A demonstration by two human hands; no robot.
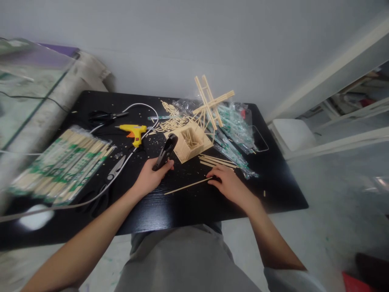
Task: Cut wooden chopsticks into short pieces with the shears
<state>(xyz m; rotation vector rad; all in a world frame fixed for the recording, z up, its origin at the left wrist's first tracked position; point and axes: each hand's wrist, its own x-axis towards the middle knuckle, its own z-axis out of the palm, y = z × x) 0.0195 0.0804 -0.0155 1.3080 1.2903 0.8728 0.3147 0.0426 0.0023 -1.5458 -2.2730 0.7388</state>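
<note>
While left hand (151, 177) grips black tool (165, 153) | right hand (228, 183) pinches stick (188, 185)

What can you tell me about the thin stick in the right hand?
The thin stick is pale, straight and looks like wood. The right hand holds one end, partly hiding it. The rest slants leftward and slightly toward the person over the black table; whether it touches the tabletop is unclear.

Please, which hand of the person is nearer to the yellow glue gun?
Left. The left hand, holding a black tool, is in front of the glue gun and slightly to its right; the right hand, holding a thin stick, is farther right.
</note>
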